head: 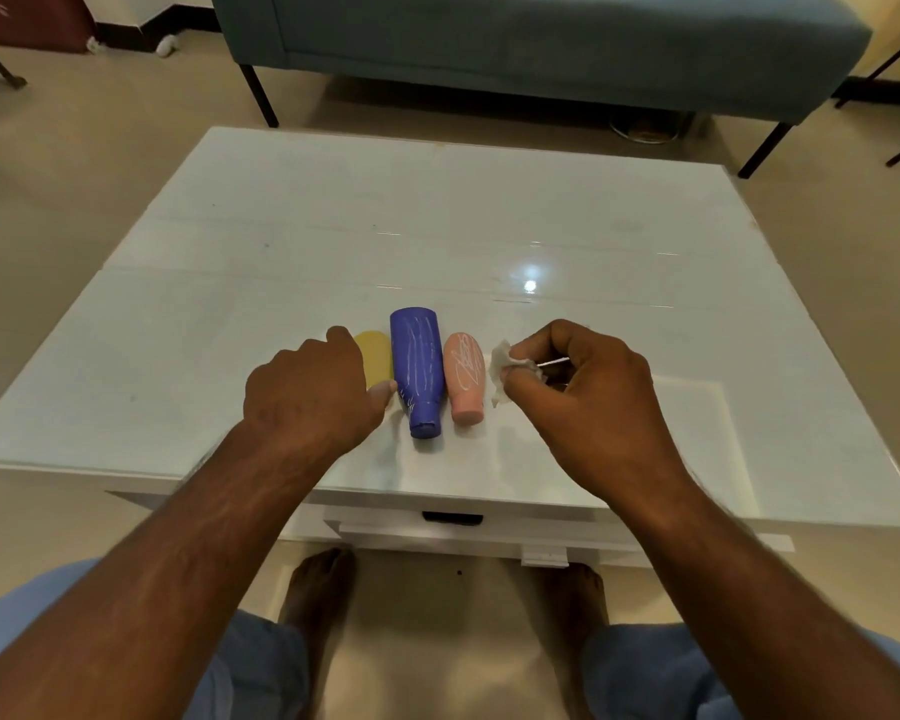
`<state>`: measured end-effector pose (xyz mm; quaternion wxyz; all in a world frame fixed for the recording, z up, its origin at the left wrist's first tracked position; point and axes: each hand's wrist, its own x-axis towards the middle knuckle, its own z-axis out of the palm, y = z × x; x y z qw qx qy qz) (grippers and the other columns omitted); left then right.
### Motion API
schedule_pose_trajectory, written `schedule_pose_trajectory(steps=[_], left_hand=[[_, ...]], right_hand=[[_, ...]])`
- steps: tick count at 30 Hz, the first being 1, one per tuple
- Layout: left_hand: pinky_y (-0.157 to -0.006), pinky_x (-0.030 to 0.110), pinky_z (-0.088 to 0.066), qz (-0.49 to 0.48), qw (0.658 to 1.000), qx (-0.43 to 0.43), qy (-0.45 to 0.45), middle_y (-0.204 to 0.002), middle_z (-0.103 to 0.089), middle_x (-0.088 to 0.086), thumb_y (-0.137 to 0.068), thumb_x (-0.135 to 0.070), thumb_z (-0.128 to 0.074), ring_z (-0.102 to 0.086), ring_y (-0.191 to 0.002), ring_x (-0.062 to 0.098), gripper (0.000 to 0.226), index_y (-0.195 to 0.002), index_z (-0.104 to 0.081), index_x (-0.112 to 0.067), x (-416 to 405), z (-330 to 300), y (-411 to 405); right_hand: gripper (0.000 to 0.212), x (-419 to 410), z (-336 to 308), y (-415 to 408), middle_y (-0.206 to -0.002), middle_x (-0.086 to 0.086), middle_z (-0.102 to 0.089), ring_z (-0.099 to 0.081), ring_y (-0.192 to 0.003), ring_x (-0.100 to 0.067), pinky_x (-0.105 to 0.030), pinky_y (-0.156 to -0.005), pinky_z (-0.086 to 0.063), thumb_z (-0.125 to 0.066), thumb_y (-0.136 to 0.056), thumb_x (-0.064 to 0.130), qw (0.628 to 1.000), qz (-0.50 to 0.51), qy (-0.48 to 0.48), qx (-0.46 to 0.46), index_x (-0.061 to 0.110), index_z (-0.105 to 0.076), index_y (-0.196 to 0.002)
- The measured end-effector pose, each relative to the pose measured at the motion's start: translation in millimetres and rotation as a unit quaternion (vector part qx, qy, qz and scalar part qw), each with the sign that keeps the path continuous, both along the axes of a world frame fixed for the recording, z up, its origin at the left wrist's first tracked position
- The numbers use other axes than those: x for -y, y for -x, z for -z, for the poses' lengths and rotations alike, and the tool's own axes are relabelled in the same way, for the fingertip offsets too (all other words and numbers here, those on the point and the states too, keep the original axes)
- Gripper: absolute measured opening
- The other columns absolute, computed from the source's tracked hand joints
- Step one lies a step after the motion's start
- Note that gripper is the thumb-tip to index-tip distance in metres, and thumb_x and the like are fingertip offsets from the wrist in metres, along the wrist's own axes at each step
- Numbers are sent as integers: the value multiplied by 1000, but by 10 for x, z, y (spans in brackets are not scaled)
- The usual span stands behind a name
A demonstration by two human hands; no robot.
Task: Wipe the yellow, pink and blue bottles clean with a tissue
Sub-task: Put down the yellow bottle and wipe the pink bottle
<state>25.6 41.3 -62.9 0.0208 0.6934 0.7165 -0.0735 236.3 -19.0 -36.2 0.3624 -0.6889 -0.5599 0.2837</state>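
Hands first, since they're nearest to me. My left hand (310, 392) is curled over the near part of the small yellow plastic bottle (374, 356), thumb and fingers wrapped round it, so only the far rounded end of that bottle shows. My right hand (588, 387) sits off to the right with its fingertips pinched tight on a crumpled white tissue (505, 368); the tissue hangs just beside the pink bottle, and I can't tell if it's touching it.

All three bottles lie on their sides in a row on the glossy white glass-topped table (281, 262), caps pointing toward me. Right of the yellow one is the taller blue plastic bottle (419, 366), covered in white scribble lines. Next over is the short pink plastic bottle (466, 379), also scribbled white. Blue and pink lie close side by side.

Past the table there's a grey-blue upholstered bench on thin black legs (541, 39) standing on the beige tiled floor (74, 163).
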Motion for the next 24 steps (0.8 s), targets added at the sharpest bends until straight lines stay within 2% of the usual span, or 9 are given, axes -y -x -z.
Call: schedule_pose_trajectory(steps=[2, 4, 7, 9, 14, 21, 24], left_hand=[[-82, 40, -52, 11, 998, 25, -49, -128, -61, 10, -88, -69, -52, -59, -114, 29, 74, -137, -44, -14, -5, -35, -16], [-92, 42, -49, 57, 992, 79, -86, -134, -57, 9, -87, -69, -53, -51, -123, 29, 75, -139, -45, -16, -7, -53, -74], [-103, 41, -41, 148, 978, 121, -83, -142, -49, 4, -81, -75, -56, -41, -130, 26, 85, -145, -39, -20, 17, -35, -216], [-110, 42, -32, 182, 973, 124, -63, -148, -39, 3, -75, -80, -57, -33, -135, 26, 95, -147, -32, -23, 23, 7, -292], [-119, 51, -8, 232, 963, 135, -11, -165, -15, -1, -66, -79, -67, -1, -151, 27, 114, -155, -17, -27, -27, 110, -401], [-120, 58, 1, 198, 968, 135, 74, -169, -1, 2, -68, -63, -80, 12, -154, 32, 127, -158, 2, -25, -43, 128, -582], [-120, 57, 2, 181, 972, 129, 79, -169, -4, 5, -69, -63, -79, 14, -154, 33, 128, -158, 5, -25, -28, 103, -657]], right_hand=[[5, -5, -7, -24, -93, 14, -72, -70, -86, -7, -15, -70, -50, -73, -95, 30, 1000, 12, -6, -20, 25, -72, -95], [3, -17, -20, -52, -93, 13, -74, -71, -87, -8, -24, -74, -58, -73, -95, 28, 998, 32, -13, -58, 25, -74, -95], [1, -50, -43, -85, -91, 6, -77, -75, -88, -12, -40, -86, -64, -75, -93, 23, 990, 60, -23, -127, 22, -76, -93], [2, -61, -55, -92, -92, 3, -78, -77, -88, -15, -46, -88, -64, -75, -92, 18, 983, 68, -23, -167, 18, -77, -92], [4, -45, -69, -85, -94, -2, -79, -78, -88, -18, -47, -89, -64, -75, -91, 13, 978, 65, -11, -200, 16, -76, -91], [11, -27, -101, -90, -98, -6, -78, -77, -93, -22, -39, -86, -66, -72, -93, 8, 973, 53, -12, -226, 19, -75, -90], [13, -13, -111, -110, -98, -5, -78, -78, -90, -20, -35, -84, -66, -72, -93, 8, 973, 58, -12, -223, 20, -75, -90]])
